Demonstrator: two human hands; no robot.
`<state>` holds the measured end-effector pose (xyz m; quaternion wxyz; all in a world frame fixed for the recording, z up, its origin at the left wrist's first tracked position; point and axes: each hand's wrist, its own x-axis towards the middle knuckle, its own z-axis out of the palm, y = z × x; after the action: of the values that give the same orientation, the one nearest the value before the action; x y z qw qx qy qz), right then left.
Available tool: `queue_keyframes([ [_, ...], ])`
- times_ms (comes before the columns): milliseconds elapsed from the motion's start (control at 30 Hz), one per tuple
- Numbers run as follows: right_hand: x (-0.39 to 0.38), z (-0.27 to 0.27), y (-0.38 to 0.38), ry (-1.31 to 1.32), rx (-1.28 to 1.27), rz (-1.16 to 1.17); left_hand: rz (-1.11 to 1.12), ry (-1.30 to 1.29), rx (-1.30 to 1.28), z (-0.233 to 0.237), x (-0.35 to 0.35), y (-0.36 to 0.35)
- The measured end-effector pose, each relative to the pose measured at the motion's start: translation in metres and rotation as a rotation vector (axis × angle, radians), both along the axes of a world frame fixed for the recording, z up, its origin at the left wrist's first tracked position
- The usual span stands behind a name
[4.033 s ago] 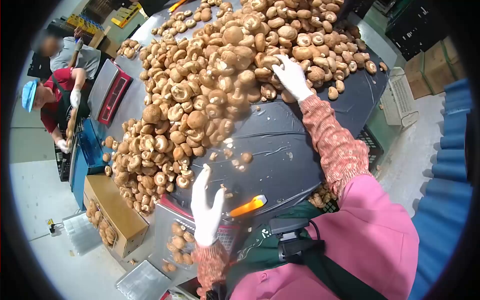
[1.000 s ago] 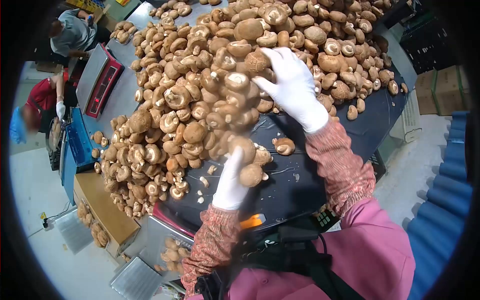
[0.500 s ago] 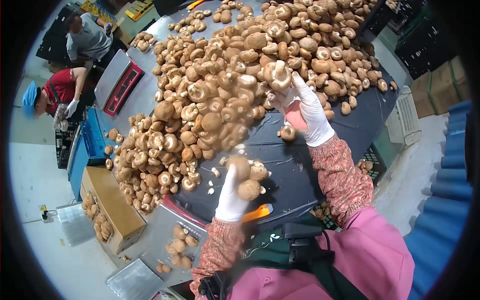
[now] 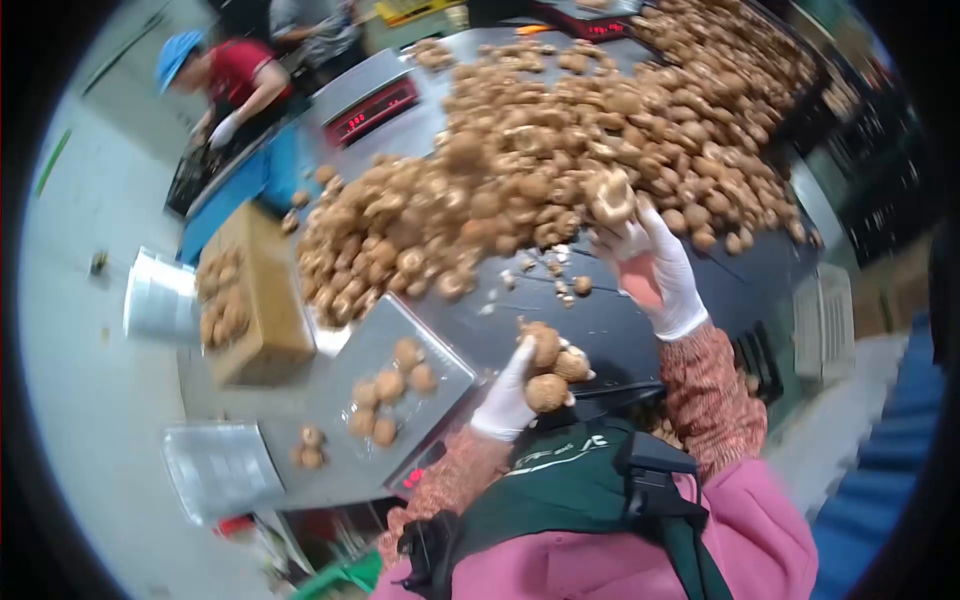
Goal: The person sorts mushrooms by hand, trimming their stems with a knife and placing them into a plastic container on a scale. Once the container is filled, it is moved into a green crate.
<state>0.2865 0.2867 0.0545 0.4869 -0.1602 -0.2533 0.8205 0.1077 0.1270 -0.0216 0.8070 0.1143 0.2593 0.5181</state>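
White gloves cover both hands. My left hand is closed around several brown mushrooms, near the front edge of the dark tabletop. Farther right, my right hand grips a mushroom with its pale underside showing; a pink patch shows at the palm. Behind the hands spreads a large mushroom pile. Small stem pieces lie between the hands and the pile. To the left, several mushrooms rest on clear plastic on a scale plate.
A cardboard box with packed mushrooms stands at left, near stacked clear trays. Another scale is at the back left. A co-worker in a blue cap stands beyond it. A white crate is at right.
The view has swung left, showing more of the near scale. My left hand still holds its mushrooms, now sharper and beside the scale. My right hand keeps its mushroom.
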Motion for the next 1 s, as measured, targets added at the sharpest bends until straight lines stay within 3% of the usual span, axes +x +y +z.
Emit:
queue_keyframes([
  [67, -0.024, -0.006, -0.017, -0.160, 0.148, 0.103, -0.056, -0.024, 0.056, -0.009, -0.009, -0.019],
  [167, -0.062, -0.005, -0.050, -0.449, 0.274, 0.219, 0.031, 0.002, -0.047, 0.004, -0.016, -0.054],
  [200, -0.073, -0.010, -0.056, -0.532, 0.330, 0.273, 0.036, 0.022, 0.038, 0.001, -0.021, -0.065],
  [467, -0.173, -0.010, -0.132, -0.644, 0.624, 0.486, 0.292, 0.130, 0.057, 0.007, -0.057, -0.148],
  [533, -0.198, 0.001, -0.147, -0.778, 0.703, 0.668, 0.344, 0.139, 0.035, 0.009, -0.065, -0.165],
  [600, -0.235, -0.001, -0.166, -0.798, 1.121, 0.622, 0.384, 0.185, 0.111, 0.011, -0.076, -0.186],
  [667, -0.265, -0.001, -0.189, -0.809, 1.377, 0.606, 0.451, 0.144, 0.061, 0.008, -0.080, -0.206],
  [733, -0.302, -0.007, -0.211, -0.656, 1.562, 0.629, 0.527, 0.128, 0.040, 0.009, -0.084, -0.224],
  [767, -0.319, -0.004, -0.224, -0.757, 1.594, 0.725, 0.561, 0.119, 0.032, 0.008, -0.086, -0.233],
  [833, -0.358, -0.007, -0.247, -0.711, 1.841, 0.841, 0.585, 0.070, 0.046, 0.004, -0.094, -0.251],
  [900, -0.402, -0.055, -0.262, -0.618, 2.149, 0.756, 0.675, 0.044, 0.063, 0.009, -0.097, -0.266],
  [1000, -0.451, -0.098, -0.292, -0.993, 2.274, 0.944, 0.744, -0.047, 0.083, -0.007, -0.104, -0.285],
])
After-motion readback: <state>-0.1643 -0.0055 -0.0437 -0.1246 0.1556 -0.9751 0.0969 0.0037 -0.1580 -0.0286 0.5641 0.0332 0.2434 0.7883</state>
